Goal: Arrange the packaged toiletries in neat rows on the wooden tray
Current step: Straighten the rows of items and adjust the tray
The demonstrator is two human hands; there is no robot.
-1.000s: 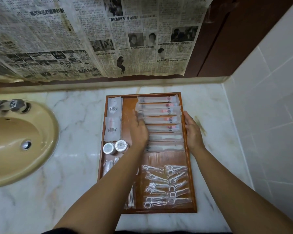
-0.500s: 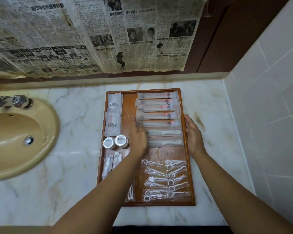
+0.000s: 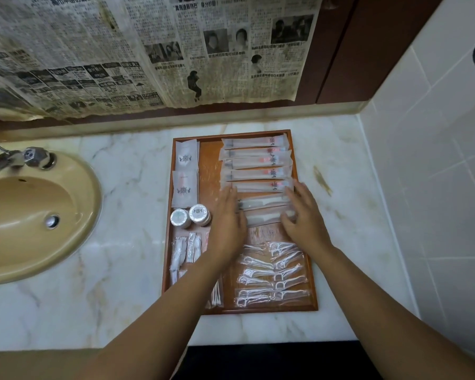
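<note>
The wooden tray (image 3: 209, 174) sits on the marble tabletop (image 3: 121, 283), to the right of the sink (image 3: 25, 215). A column of long packets (image 3: 255, 174) fills its far right part. Both hands lie over the two nearest packets. The left hand (image 3: 228, 223), fingers straight, touches their left ends. The right hand (image 3: 305, 218), fingers spread, covers their right ends. Both are blurred; neither grips anything. Floss picks (image 3: 272, 272) lie nearer, with flat sachets (image 3: 185, 171) along the left.

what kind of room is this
Most likely a bathroom, perhaps a hotel's: a tan sink with a metal tap set in a marble counter, a tiled wall, and a wooden tray of packaged toiletries.
</note>
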